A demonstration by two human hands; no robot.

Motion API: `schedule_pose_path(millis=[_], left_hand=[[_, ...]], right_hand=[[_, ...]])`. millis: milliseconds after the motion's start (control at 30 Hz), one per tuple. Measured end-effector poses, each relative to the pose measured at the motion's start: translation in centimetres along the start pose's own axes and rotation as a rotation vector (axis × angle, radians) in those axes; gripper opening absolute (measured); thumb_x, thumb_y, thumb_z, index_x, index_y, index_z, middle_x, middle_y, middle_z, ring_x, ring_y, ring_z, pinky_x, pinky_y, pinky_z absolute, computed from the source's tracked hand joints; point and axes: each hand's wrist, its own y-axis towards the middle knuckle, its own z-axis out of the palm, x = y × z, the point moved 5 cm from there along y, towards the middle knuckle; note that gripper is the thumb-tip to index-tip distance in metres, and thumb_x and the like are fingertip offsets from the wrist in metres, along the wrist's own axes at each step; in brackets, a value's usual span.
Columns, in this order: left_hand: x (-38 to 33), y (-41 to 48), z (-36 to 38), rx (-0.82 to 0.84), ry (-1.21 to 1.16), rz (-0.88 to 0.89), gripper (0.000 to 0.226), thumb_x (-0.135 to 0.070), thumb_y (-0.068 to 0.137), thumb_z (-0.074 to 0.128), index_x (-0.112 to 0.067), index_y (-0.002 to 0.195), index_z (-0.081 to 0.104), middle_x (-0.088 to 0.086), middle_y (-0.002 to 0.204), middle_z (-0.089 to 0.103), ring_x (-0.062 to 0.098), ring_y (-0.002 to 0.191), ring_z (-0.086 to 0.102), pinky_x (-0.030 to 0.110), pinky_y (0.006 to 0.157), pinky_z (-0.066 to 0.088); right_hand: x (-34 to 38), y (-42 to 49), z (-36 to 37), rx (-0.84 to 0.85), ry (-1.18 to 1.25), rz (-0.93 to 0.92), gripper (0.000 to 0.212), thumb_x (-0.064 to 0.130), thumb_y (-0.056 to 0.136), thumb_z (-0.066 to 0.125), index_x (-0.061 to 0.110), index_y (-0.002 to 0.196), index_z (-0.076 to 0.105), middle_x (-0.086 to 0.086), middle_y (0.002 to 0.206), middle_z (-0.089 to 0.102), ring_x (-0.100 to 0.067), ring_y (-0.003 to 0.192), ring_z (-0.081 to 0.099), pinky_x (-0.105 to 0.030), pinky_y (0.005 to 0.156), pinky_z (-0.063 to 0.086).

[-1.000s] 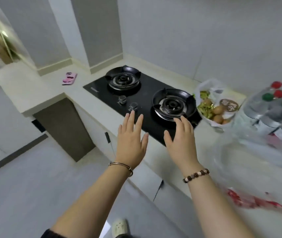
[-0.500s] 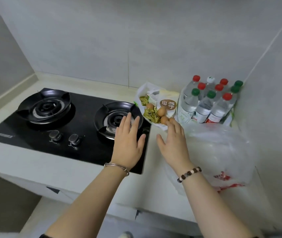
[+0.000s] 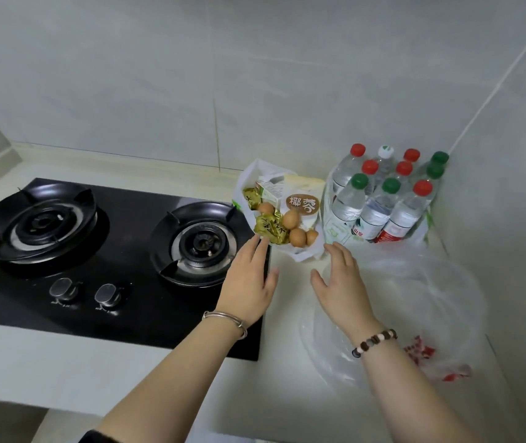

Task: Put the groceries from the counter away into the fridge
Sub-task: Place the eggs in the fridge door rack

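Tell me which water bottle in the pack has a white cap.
The back-row bottle, second from the left. Its cap is white; every other cap in the pack is red or green.

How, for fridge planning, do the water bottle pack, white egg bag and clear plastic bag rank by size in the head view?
clear plastic bag, though nearest the camera
water bottle pack
white egg bag, only slightly smaller

At the centre of the frame I read 椰蓉 on a brown round label stuck to a pale packet. The print on the gold wrappers, on the bottle labels and in red on the clear bag at lower right is too blurred for me to read.
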Motion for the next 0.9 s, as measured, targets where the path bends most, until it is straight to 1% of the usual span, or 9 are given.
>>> schedule_pose_path(millis=[67, 167, 367, 433, 533, 600, 700, 800, 900], left_hand=[[0.9, 1.1, 0.5, 0.027, 0.010, -0.016, 0.060, -0.022, 0.094, 0.051, -0.011, 0.147, 0.027, 0.006, 0.153, 0.026, 0.017, 0.141, 0.020, 0.018, 0.111, 0.012], [2.4, 3.4, 0.4, 0.050, 0.016, -0.068, 0.059, -0.016, 0.090, 0.055, -0.012, 0.144, 0.032, 0.005, 0.148, 0.034, 0.020, 0.136, 0.031, 0.017, 0.107, 0.017], [4.2, 10.6, 1.8, 0.097, 0.022, -0.103, 0.055, -0.008, 0.085, 0.055, -0.012, 0.138, 0.042, 0.008, 0.134, 0.050, 0.025, 0.122, 0.046, 0.029, 0.100, 0.035], [4.5, 12.6, 2.2, 0.096, 0.029, -0.094, 0.052, -0.004, 0.084, 0.055, -0.011, 0.135, 0.047, 0.008, 0.132, 0.052, 0.025, 0.121, 0.047, 0.026, 0.098, 0.034], [4.7, 15.8, 2.9, 0.095, 0.071, -0.073, 0.039, 0.000, 0.082, 0.052, -0.004, 0.120, 0.058, 0.013, 0.119, 0.059, 0.029, 0.111, 0.051, 0.033, 0.088, 0.041], [5.7, 18.1, 4.0, 0.134, 0.139, -0.102, 0.032, -0.003, 0.084, 0.050, -0.002, 0.114, 0.059, 0.014, 0.113, 0.060, 0.031, 0.106, 0.052, 0.035, 0.082, 0.043], [7.5, 20.8, 6.1, 0.271, 0.249, -0.144, 0.028, -0.011, 0.086, 0.048, -0.008, 0.112, 0.059, 0.009, 0.113, 0.057, 0.029, 0.108, 0.051, 0.032, 0.081, 0.040], [8.2, 22.2, 7.4, 0.360, 0.295, -0.173, 0.030, -0.015, 0.089, 0.048, -0.012, 0.118, 0.056, 0.009, 0.115, 0.057, 0.027, 0.109, 0.051, 0.031, 0.084, 0.039], [8.5, 23.0, 7.9, 0.390, 0.341, -0.210, 0.026, -0.017, 0.090, 0.048, -0.014, 0.112, 0.059, 0.010, 0.110, 0.062, 0.027, 0.101, 0.057, 0.032, 0.080, 0.043]], right_hand=[[-0.5, 1.7, -0.2, 0.038, 0.005, -0.032, 0.056, 0.019, 0.089, 0.057, 0.008, 0.140, 0.035, -0.006, 0.146, 0.033, -0.020, 0.135, 0.028, -0.019, 0.106, 0.019], [-0.7, 5.0, -0.5, 0.079, -0.002, -0.096, 0.052, 0.017, 0.088, 0.058, 0.009, 0.136, 0.040, -0.007, 0.141, 0.038, -0.022, 0.131, 0.034, -0.019, 0.103, 0.023], [0.1, 11.4, 0.8, 0.090, -0.005, -0.184, 0.051, 0.016, 0.087, 0.058, 0.011, 0.135, 0.042, -0.005, 0.137, 0.042, -0.021, 0.125, 0.041, -0.020, 0.099, 0.028], [0.0, 12.8, 1.8, 0.120, -0.006, -0.188, 0.054, 0.016, 0.085, 0.057, 0.011, 0.137, 0.041, -0.005, 0.139, 0.040, -0.021, 0.126, 0.040, -0.025, 0.102, 0.031], [-0.3, 14.7, 3.5, 0.174, -0.035, -0.188, 0.057, 0.018, 0.085, 0.058, 0.009, 0.138, 0.038, -0.006, 0.142, 0.037, -0.023, 0.129, 0.039, -0.031, 0.104, 0.035], [-0.7, 15.8, 4.6, 0.207, -0.080, -0.180, 0.059, 0.021, 0.086, 0.059, 0.010, 0.139, 0.036, -0.006, 0.143, 0.036, -0.022, 0.130, 0.037, -0.031, 0.105, 0.034], [-1.4, 17.5, 5.8, 0.234, -0.130, -0.153, 0.062, 0.026, 0.086, 0.060, 0.013, 0.141, 0.035, -0.005, 0.141, 0.037, -0.022, 0.129, 0.038, -0.031, 0.105, 0.035], [-2.1, 18.7, 6.9, 0.239, -0.189, -0.149, 0.064, 0.031, 0.086, 0.061, 0.015, 0.142, 0.034, -0.006, 0.135, 0.041, -0.022, 0.123, 0.043, -0.031, 0.101, 0.038], [-2.4, 19.4, 7.9, 0.269, -0.263, -0.126, 0.067, 0.036, 0.086, 0.061, 0.017, 0.143, 0.031, -0.007, 0.132, 0.041, -0.023, 0.115, 0.047, -0.032, 0.095, 0.042]])
